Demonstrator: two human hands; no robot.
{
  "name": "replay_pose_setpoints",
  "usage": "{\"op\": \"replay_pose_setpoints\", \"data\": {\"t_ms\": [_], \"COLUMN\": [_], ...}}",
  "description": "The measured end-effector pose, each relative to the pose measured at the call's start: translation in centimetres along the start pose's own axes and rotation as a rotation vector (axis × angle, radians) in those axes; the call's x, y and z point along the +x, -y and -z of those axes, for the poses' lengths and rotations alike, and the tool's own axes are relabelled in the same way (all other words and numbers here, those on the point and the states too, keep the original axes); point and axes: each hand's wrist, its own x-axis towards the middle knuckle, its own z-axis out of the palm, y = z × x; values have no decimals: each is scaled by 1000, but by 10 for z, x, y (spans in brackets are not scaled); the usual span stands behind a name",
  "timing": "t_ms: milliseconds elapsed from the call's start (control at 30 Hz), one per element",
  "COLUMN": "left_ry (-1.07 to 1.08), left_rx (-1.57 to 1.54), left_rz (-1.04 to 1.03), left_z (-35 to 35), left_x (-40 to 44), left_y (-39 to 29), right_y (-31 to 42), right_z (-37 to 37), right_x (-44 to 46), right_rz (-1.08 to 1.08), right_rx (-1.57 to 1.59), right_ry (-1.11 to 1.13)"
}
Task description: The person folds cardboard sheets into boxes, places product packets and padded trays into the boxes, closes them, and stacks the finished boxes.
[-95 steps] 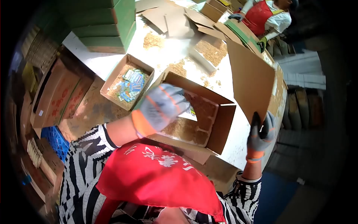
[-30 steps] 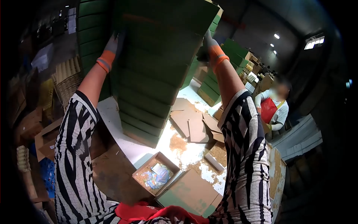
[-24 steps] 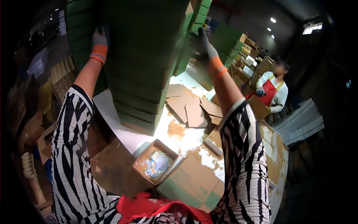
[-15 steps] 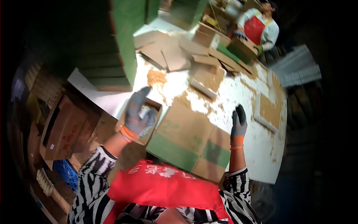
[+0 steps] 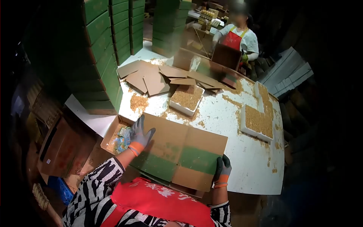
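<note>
A brown cardboard box point(image 5: 196, 138) with green bands lies before my red apron, its top flaps folded down. My left hand point(image 5: 140, 135), in a grey glove with an orange cuff, grips its left end, fingers along the side and thumb over the top. At the right end my right hand point(image 5: 223, 169), gloved alike, has its fingers against the box's edge. Just left of my left hand stands a small open box point(image 5: 109, 136) with wood shavings and blue-green packets inside, partly covered by that hand.
Tall stacks of green boxes point(image 5: 102, 56) rise at the left. Flattened cardboard point(image 5: 155, 81) and shavings-filled white trays point(image 5: 187, 99) lie on the white table point(image 5: 227, 166). Across it, a co-worker point(image 5: 240, 38) in a red apron handles a brown box.
Both hands have come down from the tall green stack to the ends of the cardboard box. That box is turned slightly since half a second ago. The head view has tilted and shifted.
</note>
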Motion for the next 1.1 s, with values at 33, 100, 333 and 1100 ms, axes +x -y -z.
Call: {"op": "replay_pose_setpoints", "data": {"t_ms": [33,100,333,1100], "left_ry": [-246,-279,546,611], "left_rx": [264,341,233,107], "left_rz": [-289,-489,-528,-490], "left_z": [21,77,160,136], "left_x": [5,4,4,-12], "left_y": [-22,-75,-121,-114], "right_y": [13,33,86,172], "right_z": [0,13,12,-43], "right_x": [4,12,-4,-125], "right_rz": [78,193,746,773], "right_rx": [13,22,-523,-823], "right_ry": [4,138,-206,938]}}
